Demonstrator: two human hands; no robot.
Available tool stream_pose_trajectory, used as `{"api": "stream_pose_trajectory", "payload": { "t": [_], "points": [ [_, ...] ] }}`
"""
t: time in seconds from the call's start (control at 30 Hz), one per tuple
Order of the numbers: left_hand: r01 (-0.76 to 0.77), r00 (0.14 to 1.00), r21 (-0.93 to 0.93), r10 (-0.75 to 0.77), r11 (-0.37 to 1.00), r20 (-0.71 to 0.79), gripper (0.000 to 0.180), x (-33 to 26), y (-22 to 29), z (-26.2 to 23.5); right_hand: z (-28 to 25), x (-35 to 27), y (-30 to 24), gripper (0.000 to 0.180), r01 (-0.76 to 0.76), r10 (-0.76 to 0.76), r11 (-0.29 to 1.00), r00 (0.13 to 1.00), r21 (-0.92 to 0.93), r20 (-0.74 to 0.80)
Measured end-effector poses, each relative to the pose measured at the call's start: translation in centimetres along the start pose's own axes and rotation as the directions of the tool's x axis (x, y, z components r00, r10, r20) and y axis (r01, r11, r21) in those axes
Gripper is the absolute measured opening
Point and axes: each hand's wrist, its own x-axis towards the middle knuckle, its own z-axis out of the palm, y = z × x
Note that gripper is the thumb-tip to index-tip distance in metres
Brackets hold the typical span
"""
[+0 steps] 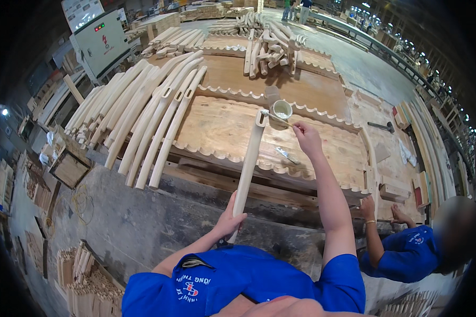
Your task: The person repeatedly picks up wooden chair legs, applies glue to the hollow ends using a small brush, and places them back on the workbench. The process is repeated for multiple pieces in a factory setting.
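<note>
The brush tip is hard to make out where the right hand (307, 138) pinches its thin stick (279, 119) at the pale, smooth wooden rail (248, 166), the left hand (228, 222) wrapped round its lower end.

Far left of me stood a pale grey control cabinet (101, 43) w/ red & green lamps and a small red label on its door. Behind it, a white sign (82, 11).

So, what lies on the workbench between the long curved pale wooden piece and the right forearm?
In the head view, a small metal scraper-like tool lies on the wooden workbench between the pale curved piece and right forearm.
</note>
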Motion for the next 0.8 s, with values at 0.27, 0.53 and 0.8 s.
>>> {"api": "stream_pose_trajectory", "payload": {
  "t": [0.27,0.53,0.8],
  "points": [
    [0.067,0.997,-0.058,-0.064,0.996,0.053,0.084,-0.2,1.1,-0.4,1.4,0.6,-0.6,0.006,0.195,-0.241,0.959,0.942,-0.206,-0.233],
    [0.072,0.994,-0.096,-0.064,0.993,0.087,0.085,-0.2,0.9,-0.5,1.5,0.2,-0.2,0.004,0.316,-0.413,0.878,0.880,-0.358,-0.236],
    [0.089,0.994,-0.092,-0.082,0.992,0.075,0.084,-0.1,0.7,-0.7,0.3,-1.0,0.0,0.003,0.382,-0.437,0.884,0.880,-0.270,-0.188]
  ]
}}
